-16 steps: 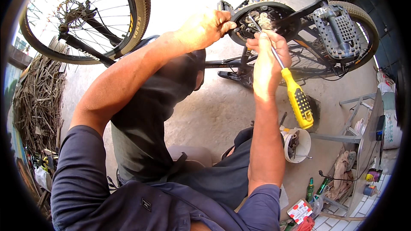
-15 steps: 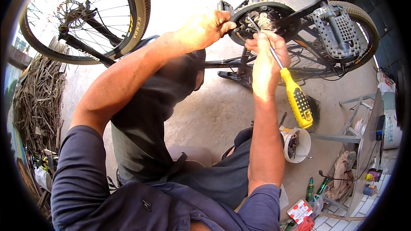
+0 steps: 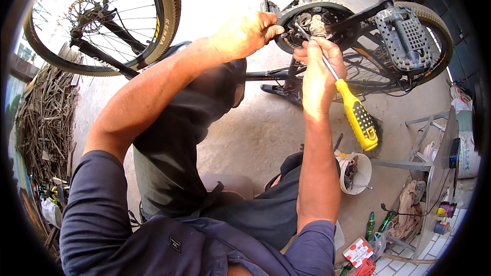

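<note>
An upside-down bicycle lies ahead of me, its black chainring (image 3: 317,23) and crank at the top centre. My left hand (image 3: 245,33) grips the left rim of the chainring. My right hand (image 3: 317,74) holds a screwdriver with a yellow and black handle (image 3: 358,117); its metal shaft runs up through my fingers with the tip at the chainring's hub. A grey pedal (image 3: 404,36) sticks out to the right of the crank.
The front wheel (image 3: 102,20) with a tan tyre stands at upper left, the rear wheel (image 3: 434,30) at upper right. A white bucket of tools (image 3: 355,174) sits on the concrete by my right elbow. Metal frames, rags and bottles crowd the lower right; a pile of sticks (image 3: 43,117) lies left.
</note>
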{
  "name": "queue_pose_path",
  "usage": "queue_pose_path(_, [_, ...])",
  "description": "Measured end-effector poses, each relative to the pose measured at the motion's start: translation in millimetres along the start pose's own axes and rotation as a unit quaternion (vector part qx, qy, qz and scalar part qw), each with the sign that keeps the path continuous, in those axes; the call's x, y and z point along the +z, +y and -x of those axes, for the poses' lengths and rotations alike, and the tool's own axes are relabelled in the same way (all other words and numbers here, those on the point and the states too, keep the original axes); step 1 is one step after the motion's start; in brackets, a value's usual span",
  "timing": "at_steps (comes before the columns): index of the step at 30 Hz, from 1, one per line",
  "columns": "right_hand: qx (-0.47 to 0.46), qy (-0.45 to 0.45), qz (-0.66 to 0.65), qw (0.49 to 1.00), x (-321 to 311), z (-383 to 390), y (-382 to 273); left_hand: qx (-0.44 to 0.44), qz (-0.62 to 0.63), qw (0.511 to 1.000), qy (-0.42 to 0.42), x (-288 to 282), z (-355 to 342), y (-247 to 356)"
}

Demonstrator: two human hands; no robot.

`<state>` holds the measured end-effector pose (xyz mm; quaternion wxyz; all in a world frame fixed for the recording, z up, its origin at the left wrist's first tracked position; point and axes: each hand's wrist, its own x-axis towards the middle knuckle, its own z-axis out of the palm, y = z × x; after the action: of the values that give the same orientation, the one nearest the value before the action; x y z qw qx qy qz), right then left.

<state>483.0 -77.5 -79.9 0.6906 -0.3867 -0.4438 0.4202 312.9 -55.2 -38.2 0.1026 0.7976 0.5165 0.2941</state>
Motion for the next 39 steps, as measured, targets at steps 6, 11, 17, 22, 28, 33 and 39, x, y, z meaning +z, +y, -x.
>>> queue_pose_path(6, [-0.011, -0.005, -0.027, 1.0, -6, -1, 0, 0.021, -0.036, 0.999, -0.022, 6, 8, -7])
queue_pose_path(11, [-0.02, -0.005, 0.014, 1.0, -5, 0, 2, -0.043, -0.007, 0.999, -0.004, -13, 6, -4])
queue_pose_path(17, [-0.01, 0.008, 0.028, 1.0, -3, 3, -4, -0.001, -0.004, 1.0, 0.009, -4, 5, -7])
queue_pose_path(22, [-0.003, 0.005, 0.031, 1.0, -4, 3, -2, 0.033, -0.022, 0.999, 0.016, -6, 5, -7])
queue_pose_path(28, [-0.014, 0.009, 0.105, 0.994, 1, 4, -10, 0.033, -0.036, 0.999, -0.004, -5, 3, 4])
queue_pose_path(33, [-0.046, -0.004, 0.196, 0.979, 4, 1, -7, 0.028, -0.018, 0.999, 0.006, -1, 0, -1])
queue_pose_path(39, [-0.042, -0.007, 0.166, 0.985, 5, -2, -10, 0.035, -0.025, 0.999, 0.015, -1, -2, 1])
